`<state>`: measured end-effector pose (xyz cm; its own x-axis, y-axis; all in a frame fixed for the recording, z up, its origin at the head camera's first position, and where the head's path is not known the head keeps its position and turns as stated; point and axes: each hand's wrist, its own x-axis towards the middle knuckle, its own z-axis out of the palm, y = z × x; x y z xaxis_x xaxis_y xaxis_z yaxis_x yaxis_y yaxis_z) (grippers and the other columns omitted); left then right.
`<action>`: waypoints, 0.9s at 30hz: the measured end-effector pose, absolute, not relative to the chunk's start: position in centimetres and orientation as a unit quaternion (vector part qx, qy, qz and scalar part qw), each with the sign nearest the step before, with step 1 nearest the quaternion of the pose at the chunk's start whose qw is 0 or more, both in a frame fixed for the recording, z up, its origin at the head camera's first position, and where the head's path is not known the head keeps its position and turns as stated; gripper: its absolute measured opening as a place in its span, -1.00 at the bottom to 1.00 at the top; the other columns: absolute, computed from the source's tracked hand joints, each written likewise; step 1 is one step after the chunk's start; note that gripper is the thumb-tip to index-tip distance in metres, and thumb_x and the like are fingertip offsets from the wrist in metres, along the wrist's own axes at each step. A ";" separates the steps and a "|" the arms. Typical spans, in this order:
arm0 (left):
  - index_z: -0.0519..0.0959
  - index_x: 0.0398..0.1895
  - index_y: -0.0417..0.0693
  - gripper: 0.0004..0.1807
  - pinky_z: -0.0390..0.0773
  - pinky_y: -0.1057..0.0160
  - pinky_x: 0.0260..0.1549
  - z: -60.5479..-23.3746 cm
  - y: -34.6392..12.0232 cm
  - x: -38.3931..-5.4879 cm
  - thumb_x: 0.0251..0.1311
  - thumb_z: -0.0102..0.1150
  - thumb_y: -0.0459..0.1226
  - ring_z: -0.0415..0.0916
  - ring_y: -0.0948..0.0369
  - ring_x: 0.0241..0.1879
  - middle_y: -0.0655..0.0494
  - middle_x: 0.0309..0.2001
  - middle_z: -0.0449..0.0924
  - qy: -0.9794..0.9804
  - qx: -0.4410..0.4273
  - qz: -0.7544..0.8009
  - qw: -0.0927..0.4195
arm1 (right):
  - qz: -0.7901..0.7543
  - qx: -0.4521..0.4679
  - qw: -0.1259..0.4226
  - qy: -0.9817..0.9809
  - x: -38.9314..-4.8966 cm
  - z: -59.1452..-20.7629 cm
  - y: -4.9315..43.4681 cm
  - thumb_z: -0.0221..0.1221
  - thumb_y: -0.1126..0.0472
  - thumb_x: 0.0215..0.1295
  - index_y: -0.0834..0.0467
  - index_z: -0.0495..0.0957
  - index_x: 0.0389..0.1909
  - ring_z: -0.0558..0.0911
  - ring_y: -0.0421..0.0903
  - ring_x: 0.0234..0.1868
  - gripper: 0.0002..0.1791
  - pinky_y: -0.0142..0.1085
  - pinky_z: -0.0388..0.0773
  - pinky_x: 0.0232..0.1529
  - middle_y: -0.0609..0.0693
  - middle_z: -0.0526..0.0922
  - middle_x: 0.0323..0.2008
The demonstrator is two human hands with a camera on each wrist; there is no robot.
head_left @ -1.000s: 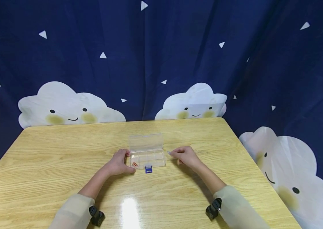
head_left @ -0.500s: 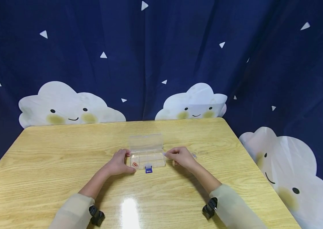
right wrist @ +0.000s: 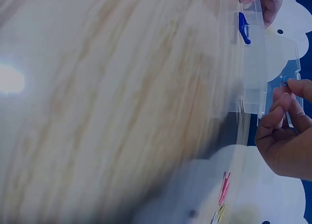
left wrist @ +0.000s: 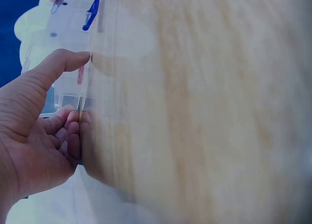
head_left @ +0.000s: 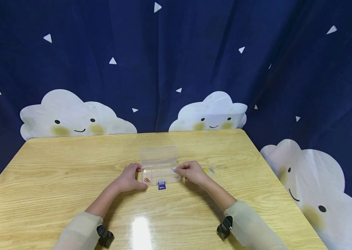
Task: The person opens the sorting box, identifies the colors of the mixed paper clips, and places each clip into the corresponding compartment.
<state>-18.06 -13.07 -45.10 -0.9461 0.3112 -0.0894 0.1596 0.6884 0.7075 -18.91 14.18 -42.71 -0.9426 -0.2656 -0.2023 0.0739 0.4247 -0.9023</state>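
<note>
As left grip [head_left: 130,178] clasps clear box [head_left: 165,169], right grip [head_left: 193,172] pinching blue clip [head_left: 173,170], red clips [head_left: 147,180] inside box

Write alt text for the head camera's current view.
A person's right hand pinches a blue paper clip over an open, clear divided box on a wooden table; the left hand holds the box's left end. Red clips lie inside, front left; yellow and blue clips lie to the right. Behind hangs a navy curtain with clouds.

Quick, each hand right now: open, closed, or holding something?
Left hand: closed, gripping the box at one end.
Right hand: closed, pinching a clip.
</note>
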 end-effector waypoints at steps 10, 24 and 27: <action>0.35 -0.03 -0.27 -0.25 0.32 0.16 -0.13 -45.0 -13.1 -18.1 -0.35 0.48 -0.16 0.26 0.07 -0.13 -0.05 -0.12 0.38 0.915 0.128 0.371 0.097 | -0.527 -0.061 0.164 0.832 -18.9 -42.5 13.0 0.24 0.15 0.17 0.24 0.65 -0.26 0.30 -0.19 -0.68 -0.76 -0.37 0.25 -0.62 0.00 0.53 -0.52; 0.35 -0.07 -0.27 -0.27 0.29 0.19 -0.20 -45.0 -13.1 -18.1 -0.35 0.49 -0.17 0.23 0.08 -0.17 -0.05 -0.16 0.36 0.914 0.131 0.371 0.096 | -0.506 -0.090 0.157 0.843 -18.8 -42.1 10.9 0.24 0.16 0.17 0.23 0.67 -0.30 0.37 -0.19 -0.64 -0.80 -0.40 0.32 -0.62 -0.05 0.59 -0.44; 0.35 -0.07 -0.27 -0.27 0.29 0.20 -0.19 -45.1 -13.1 -18.1 -0.36 0.49 -0.17 0.24 0.08 -0.17 -0.05 -0.16 0.37 0.914 0.132 0.373 0.093 | -0.497 -0.095 0.149 0.850 -18.8 -42.3 10.7 0.25 0.15 0.16 0.21 0.67 -0.33 0.39 -0.21 -0.62 -0.81 -0.42 0.33 -0.62 -0.07 0.57 -0.48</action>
<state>-18.07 -13.05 -45.07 -0.9480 0.3100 -0.0717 0.1715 0.6877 0.7055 -18.83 10.68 -42.29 -0.9380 -0.3082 -0.1586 -0.0132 0.4889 -0.8722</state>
